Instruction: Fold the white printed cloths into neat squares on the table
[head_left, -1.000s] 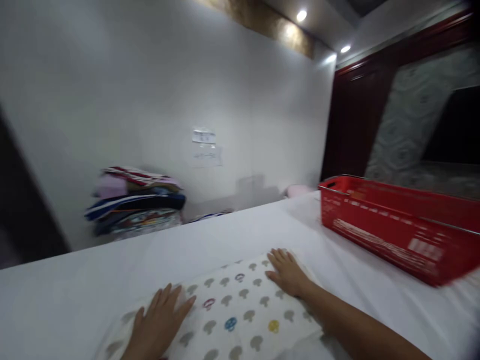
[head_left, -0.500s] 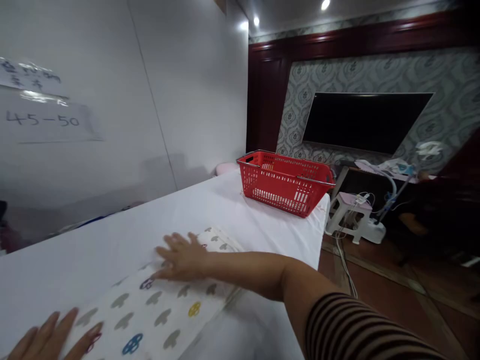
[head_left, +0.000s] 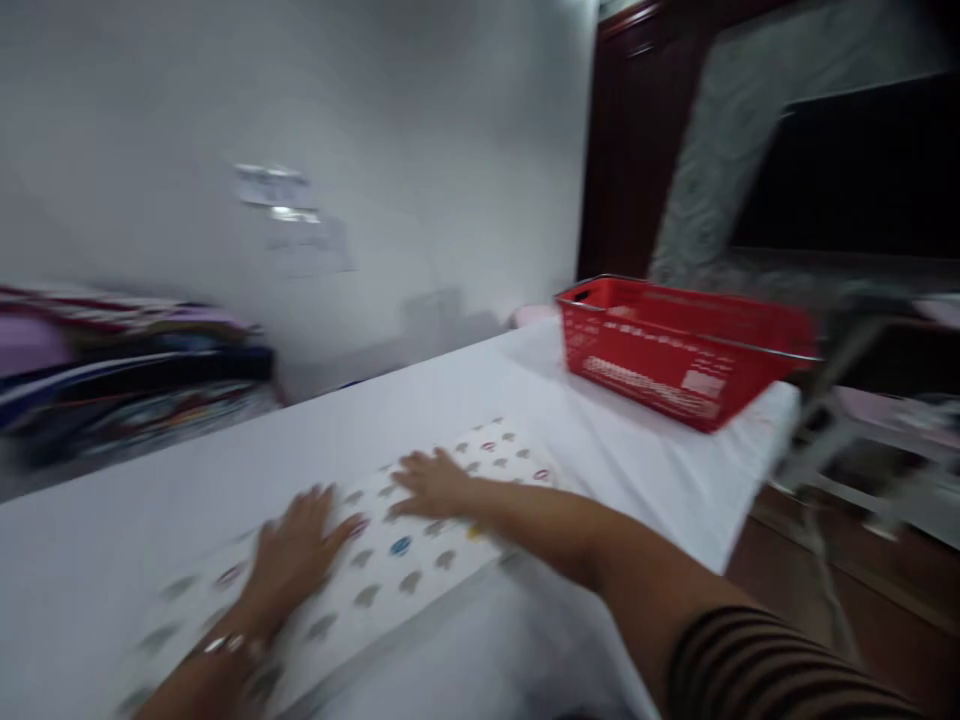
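A white cloth [head_left: 409, 580] printed with grey shapes and a few coloured ones lies flat in a long strip on a table covered in white [head_left: 480, 385]. My left hand [head_left: 296, 550] rests on it left of the middle, palm down, fingers spread. Further along the strip to the right, my right hand [head_left: 435, 487] also lies on the fabric with its fingers apart. Neither hand grips anything. Part of the print is hidden under my hands and forearms, and motion blurs the view somewhat.
A red plastic basket [head_left: 645, 350] with metal handles stands at the table's far right end. Folded fabrics [head_left: 142, 370] are piled at the left by the white wall. A pale stool [head_left: 892, 430] is beyond the right edge, near a dark screen [head_left: 862, 180].
My view has swung to the left, so basket and cloth appear further right. More of my left hand and forearm now shows on the cloth, and the fabric pile has come into view.
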